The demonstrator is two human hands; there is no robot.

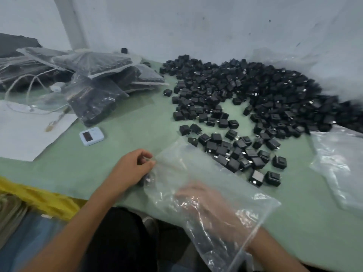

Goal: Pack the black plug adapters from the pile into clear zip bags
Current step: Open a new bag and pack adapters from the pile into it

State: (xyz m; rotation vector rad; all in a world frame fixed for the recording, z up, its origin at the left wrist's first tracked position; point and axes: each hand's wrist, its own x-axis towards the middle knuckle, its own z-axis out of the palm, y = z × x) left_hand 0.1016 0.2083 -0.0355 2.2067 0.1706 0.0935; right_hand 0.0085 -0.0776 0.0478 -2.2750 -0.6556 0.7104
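Left hand pinches the clear zip bag at its edge. Right hand is blurry behind the plastic, so can't tell its grip. The adapter pile sits ahead-right, closer to the right hand.

A single view is supplied, from a wide-angle camera worn on the person's head. The camera faces forward and steeply down across the table, toward the wall behind the table's far edge. Both forearms enter from the bottom edge of the frame, placing the camera close above them. The left hand sits just left of centre in the lower half. The right hand, seen through a clear bag, sits lower and to the right. The pile of black adapters occupies the upper right, farther from the lens. The table's near edge and the person's lap appear at the bottom.
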